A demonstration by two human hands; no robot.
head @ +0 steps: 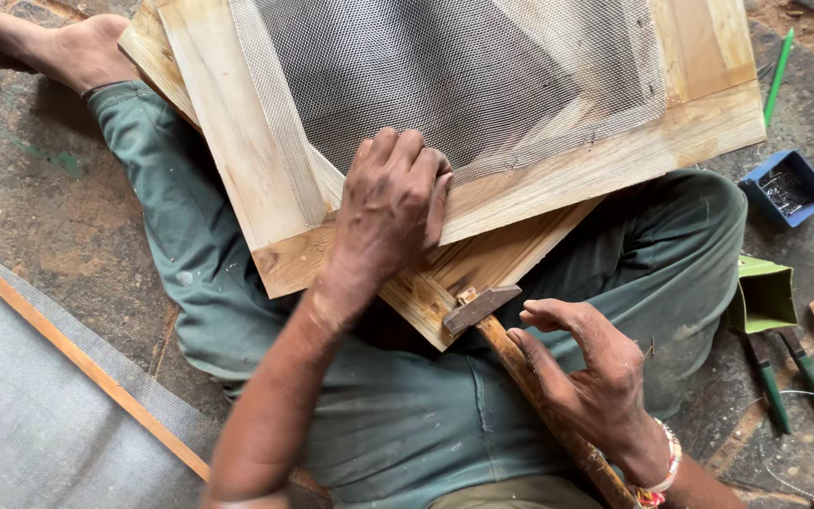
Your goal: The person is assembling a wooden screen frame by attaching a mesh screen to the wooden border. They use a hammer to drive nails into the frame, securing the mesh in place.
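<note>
we see two stacked wooden frames [614,151] across our lap, one wire mesh [463,75] on top. our left hand [393,212] presses flat on the mesh edge; our right hand [595,377] wraps one hammer [501,330]. one blue box [789,188] of nails sits on the floor at right.

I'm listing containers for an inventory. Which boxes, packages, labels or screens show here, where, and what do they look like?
Blue box: on the floor at right, small open rectangular tray holding small metal pieces.
Green carton: on the floor below the blue box, open, bright green.
No labels, signs or screens are visible.
</note>
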